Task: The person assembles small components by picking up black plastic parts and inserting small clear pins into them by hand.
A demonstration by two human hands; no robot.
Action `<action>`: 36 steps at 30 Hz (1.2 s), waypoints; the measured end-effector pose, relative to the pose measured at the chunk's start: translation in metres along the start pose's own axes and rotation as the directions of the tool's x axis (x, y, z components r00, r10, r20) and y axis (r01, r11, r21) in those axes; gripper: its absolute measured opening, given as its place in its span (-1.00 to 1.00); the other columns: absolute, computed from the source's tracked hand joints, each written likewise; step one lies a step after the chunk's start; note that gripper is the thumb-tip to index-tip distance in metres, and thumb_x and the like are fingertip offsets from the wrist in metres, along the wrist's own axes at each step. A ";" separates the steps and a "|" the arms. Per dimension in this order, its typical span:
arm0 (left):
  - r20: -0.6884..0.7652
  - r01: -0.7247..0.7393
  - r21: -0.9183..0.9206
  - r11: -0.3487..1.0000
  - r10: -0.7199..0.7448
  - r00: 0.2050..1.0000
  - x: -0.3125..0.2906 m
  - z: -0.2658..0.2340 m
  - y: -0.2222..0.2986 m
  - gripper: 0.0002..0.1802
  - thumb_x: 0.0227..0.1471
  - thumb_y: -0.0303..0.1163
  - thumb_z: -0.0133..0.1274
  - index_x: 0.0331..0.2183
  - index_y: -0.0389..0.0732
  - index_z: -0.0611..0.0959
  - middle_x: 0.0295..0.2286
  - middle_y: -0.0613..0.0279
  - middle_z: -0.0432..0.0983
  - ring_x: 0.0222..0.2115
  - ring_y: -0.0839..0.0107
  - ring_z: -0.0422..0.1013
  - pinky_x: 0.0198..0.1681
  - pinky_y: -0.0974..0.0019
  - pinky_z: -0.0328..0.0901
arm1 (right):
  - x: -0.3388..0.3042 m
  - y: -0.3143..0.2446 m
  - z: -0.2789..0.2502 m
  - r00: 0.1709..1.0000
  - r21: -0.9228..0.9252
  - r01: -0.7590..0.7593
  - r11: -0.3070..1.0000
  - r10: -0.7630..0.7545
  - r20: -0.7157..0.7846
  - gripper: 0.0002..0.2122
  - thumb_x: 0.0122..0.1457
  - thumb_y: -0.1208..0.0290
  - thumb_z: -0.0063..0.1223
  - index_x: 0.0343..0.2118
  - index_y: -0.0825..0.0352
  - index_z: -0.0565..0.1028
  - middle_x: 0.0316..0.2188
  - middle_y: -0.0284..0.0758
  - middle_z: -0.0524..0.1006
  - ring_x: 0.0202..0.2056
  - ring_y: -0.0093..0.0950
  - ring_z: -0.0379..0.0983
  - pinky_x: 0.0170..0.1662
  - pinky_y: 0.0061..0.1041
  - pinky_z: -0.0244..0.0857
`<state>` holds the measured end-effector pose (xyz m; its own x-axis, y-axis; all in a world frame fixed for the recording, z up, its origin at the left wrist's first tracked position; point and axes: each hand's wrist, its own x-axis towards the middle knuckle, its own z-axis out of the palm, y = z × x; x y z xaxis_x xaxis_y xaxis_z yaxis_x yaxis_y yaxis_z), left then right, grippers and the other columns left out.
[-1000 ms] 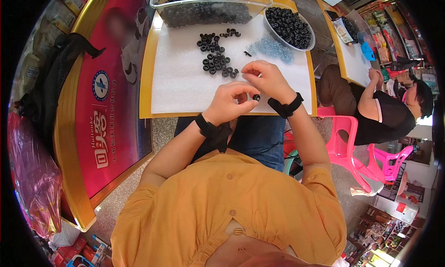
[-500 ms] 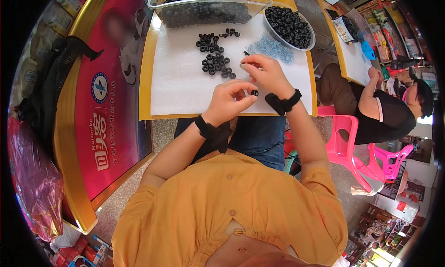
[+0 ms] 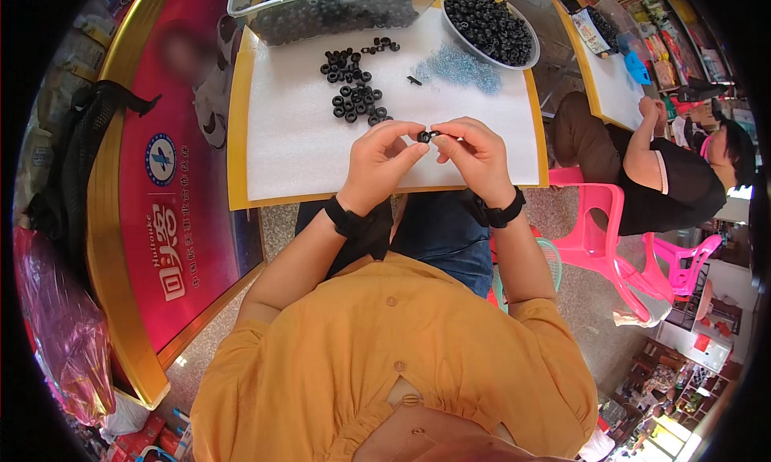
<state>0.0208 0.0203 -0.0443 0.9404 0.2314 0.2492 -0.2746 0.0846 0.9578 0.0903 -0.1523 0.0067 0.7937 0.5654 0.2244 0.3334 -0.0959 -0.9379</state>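
My left hand (image 3: 384, 158) pinches a small black ring-shaped part (image 3: 423, 137) between thumb and fingertips, above the near half of the white-topped table. Against it, my right hand (image 3: 475, 153) closes its fingertips on a tiny dark piece (image 3: 435, 133), too small to name, whose end meets the ring. Beyond the hands lies a loose cluster of black ring-shaped parts (image 3: 353, 101), with some small black pieces (image 3: 377, 46) farther back. A short black piece (image 3: 414, 81) rests alone to the right of the cluster. Black bands circle both my wrists.
At the back are a clear plastic bin (image 3: 337, 16) of black parts and a white bowl (image 3: 534, 54) heaped with them. Small clear-blue pieces (image 3: 459, 69) lie spread before the bowl. On the right, a person (image 3: 666, 169) sits at another table near a pink chair (image 3: 590, 213).
My right hand has come nearer and met my left hand, bringing its small dark piece to the black ring. The left hand has turned the ring toward it. The view has shifted slightly.
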 end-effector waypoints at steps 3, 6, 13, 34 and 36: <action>0.003 -0.018 0.059 0.998 0.018 1.000 0.000 0.000 0.002 -0.72 -0.01 -0.48 0.26 -0.18 -0.26 0.68 -0.36 0.31 0.54 -0.50 0.61 0.38 -0.43 0.52 0.30 | -0.002 -0.002 -0.001 0.998 -0.107 0.056 0.993 -0.056 0.008 -0.84 0.16 0.59 0.18 -0.19 0.40 0.59 -0.35 -0.29 0.56 -0.45 -0.59 0.51 -0.44 -0.64 0.39; 0.011 -0.018 0.071 0.997 0.017 1.000 -0.001 0.000 0.005 -0.71 -0.01 -0.48 0.26 -0.17 -0.26 0.68 -0.34 0.28 0.55 -0.47 0.58 0.41 -0.40 0.51 0.34 | -0.003 -0.006 -0.001 0.995 -0.213 0.103 0.972 -0.104 0.011 -0.84 0.13 0.60 0.19 -0.20 0.39 0.59 -0.39 -0.29 0.56 -0.44 -0.54 0.52 -0.42 -0.60 0.39; 0.023 -0.066 0.138 0.988 0.064 0.998 -0.001 0.002 0.006 -0.72 0.00 -0.49 0.25 -0.17 -0.23 0.70 -0.32 0.24 0.57 -0.45 0.53 0.43 -0.39 0.49 0.35 | -0.006 -0.012 -0.003 0.970 -0.406 0.237 0.883 -0.236 0.053 -0.84 0.09 0.61 0.19 -0.24 0.37 0.58 -0.41 -0.24 0.56 -0.40 -0.33 0.53 -0.35 -0.45 0.40; 0.095 -0.196 0.264 0.944 0.177 0.980 -0.002 0.002 0.008 -0.74 -0.01 -0.50 0.25 -0.19 -0.22 0.69 -0.33 0.16 0.58 -0.38 0.38 0.50 -0.39 0.41 0.41 | -0.020 0.005 0.008 0.989 -0.176 0.122 0.977 -0.134 -0.058 -0.86 0.17 0.59 0.16 -0.20 0.39 0.60 -0.41 -0.29 0.57 -0.51 -0.60 0.51 -0.47 -0.66 0.37; 0.099 -0.201 0.266 0.943 0.181 0.979 -0.003 0.001 0.007 -0.73 -0.02 -0.51 0.26 -0.19 -0.21 0.69 -0.33 0.15 0.58 -0.38 0.38 0.50 -0.38 0.40 0.41 | -0.021 0.003 0.010 0.997 -0.031 0.038 0.999 -0.040 -0.062 -0.89 0.19 0.57 0.16 -0.23 0.40 0.61 -0.39 -0.33 0.57 -0.49 -0.60 0.52 -0.47 -0.66 0.37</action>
<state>0.0161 0.0187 -0.0381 0.8904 0.1461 0.4312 -0.3947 -0.2246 0.8910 0.0700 -0.1566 -0.0035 0.8100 0.5165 0.2776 0.3791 -0.1000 -0.9199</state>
